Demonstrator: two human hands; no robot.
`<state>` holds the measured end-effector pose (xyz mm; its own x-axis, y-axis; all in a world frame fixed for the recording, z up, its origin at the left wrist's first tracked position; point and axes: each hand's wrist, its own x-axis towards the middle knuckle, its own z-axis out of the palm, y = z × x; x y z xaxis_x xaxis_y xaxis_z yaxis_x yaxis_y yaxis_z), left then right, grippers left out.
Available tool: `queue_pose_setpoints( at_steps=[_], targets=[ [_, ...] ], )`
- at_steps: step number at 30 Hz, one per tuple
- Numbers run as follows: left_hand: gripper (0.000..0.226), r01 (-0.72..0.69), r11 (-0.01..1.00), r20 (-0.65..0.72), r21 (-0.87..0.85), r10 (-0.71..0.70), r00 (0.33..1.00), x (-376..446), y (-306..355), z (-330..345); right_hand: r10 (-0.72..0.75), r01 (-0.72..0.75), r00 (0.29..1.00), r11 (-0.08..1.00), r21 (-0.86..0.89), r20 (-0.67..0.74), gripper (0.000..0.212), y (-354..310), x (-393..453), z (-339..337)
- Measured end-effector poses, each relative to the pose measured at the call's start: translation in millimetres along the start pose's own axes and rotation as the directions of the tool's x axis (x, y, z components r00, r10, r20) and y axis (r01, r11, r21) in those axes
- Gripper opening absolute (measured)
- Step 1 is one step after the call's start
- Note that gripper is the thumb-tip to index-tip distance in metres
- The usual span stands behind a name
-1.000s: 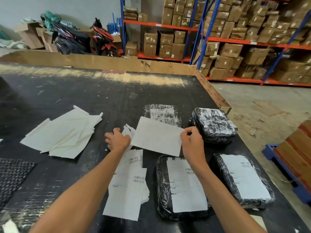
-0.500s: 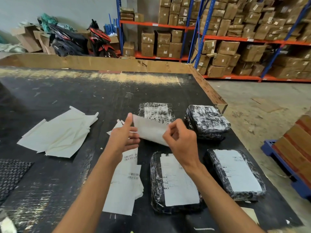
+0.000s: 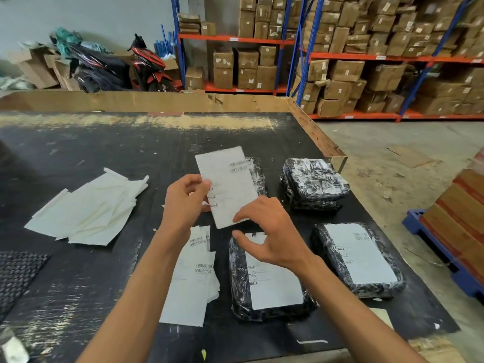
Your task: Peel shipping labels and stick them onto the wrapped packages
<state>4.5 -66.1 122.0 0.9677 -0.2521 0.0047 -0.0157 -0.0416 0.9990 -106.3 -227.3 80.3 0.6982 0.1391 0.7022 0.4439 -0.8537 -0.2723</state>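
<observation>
1. Shipping label is held up over the middle of the tabletop, printed side toward the camera, barcode near its top edge. It sits in front of a far wrapped package, which it mostly hides.
2. Far left: heap of blank cream sheets, likely peeled backings. Just left of centre, near side: stack of printed labels waiting.
3. Left hand is closed on the label's left edge, thumb and fingers pinching it.
4. Right hand has its fingers spread and loose, one fingertip at the label's lower right corner. Not a firm grip as far as I can tell.
5. Step, my read: picking at a corner to split label from backing. Can't tell whether the backing is already off.
6. Near centre package and near right package already carry labels. Far right package looks to have no shipping label.
7. Next move needs: corner separated cleanly, adhesive side kept off the fingers, then laid flat on an unlabelled far package and smoothed down.
</observation>
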Motion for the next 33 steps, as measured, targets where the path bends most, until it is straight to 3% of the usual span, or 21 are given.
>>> queue_pose_setpoints(
  at_steps=[1,3,5,6,8,10,14,20,25,33],
  targets=[
    [0.016,-0.007,1.0,-0.005,0.002,0.007,1.0,2,-1,0,0.056,-0.057,0.998,0.998,0.015,0.026,0.022,1,-3,0],
    [0.015,0.002,1.0,0.048,-0.006,-0.002,0.999,6,-4,-1,0.322,-0.322,0.947,0.937,0.138,0.024,0.03,2,-4,1],
    [0.012,0.025,0.999,0.15,-0.032,-0.02,0.988,9,-5,1,0.658,-0.636,0.749,0.684,0.358,0.075,0.044,6,5,-2],
    [0.01,0.039,0.998,0.187,-0.043,-0.031,0.982,10,-6,2,0.755,-0.716,0.643,0.535,0.45,0.126,0.047,11,10,-5],
    [0.01,0.049,0.998,0.232,-0.041,-0.038,0.972,13,-7,6,0.815,-0.754,0.546,0.375,0.54,0.197,0.037,24,18,-11],
    [0.013,0.047,0.998,0.265,-0.037,-0.036,0.964,18,-7,10,0.809,-0.759,0.538,0.342,0.555,0.237,0.027,34,23,-15],
    [0.014,0.036,0.999,0.291,-0.038,-0.023,0.957,30,-5,17,0.809,-0.762,0.486,0.207,0.613,0.331,0.032,53,30,-12],
    [0.015,0.044,0.999,0.257,0.003,-0.043,0.965,58,-6,25,0.818,-0.76,0.463,0.168,0.628,0.341,0.01,80,48,-10],
    [0.01,0.038,0.99,0.164,0.139,-0.061,0.985,93,-10,41,0.856,-0.797,0.42,0.188,0.574,0.303,0.006,111,71,1],
    [0.023,0.083,0.912,0.103,0.401,-0.135,0.985,151,-21,47,0.888,-0.86,0.365,0.207,0.466,0.28,0.007,151,93,34]
  ],
)
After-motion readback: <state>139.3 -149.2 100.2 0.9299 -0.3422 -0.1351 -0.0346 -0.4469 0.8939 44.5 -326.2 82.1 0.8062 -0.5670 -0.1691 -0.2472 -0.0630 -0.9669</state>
